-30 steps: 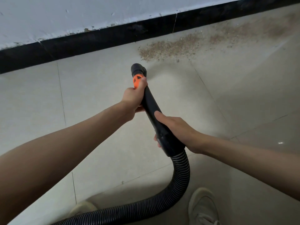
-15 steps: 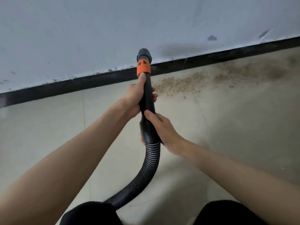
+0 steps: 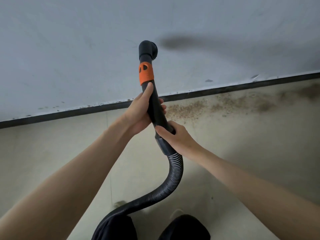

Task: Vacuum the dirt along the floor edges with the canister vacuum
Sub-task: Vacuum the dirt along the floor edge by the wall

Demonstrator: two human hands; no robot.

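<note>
I hold a black vacuum wand (image 3: 154,103) with an orange collar (image 3: 146,73) upright in front of the wall. Its black nozzle end (image 3: 147,51) points up and to the right, well off the floor. My left hand (image 3: 141,113) grips the wand just below the orange collar. My right hand (image 3: 174,135) grips the lower end where the ribbed black hose (image 3: 174,172) joins. The hose curves down between my knees. A band of brown dirt (image 3: 207,105) lies on the floor along the black baseboard (image 3: 69,113), to the right of my hands.
A pale grey wall (image 3: 69,49) with scuff marks fills the upper half. Beige floor tiles (image 3: 43,153) spread below it. My dark trouser legs (image 3: 183,227) and a pale shoe (image 3: 176,213) show at the bottom edge. The canister itself is out of view.
The wand has swung up from pointing down at the floor to upright against the wall. My view has tilted upward, and both hands have kept their grip.
</note>
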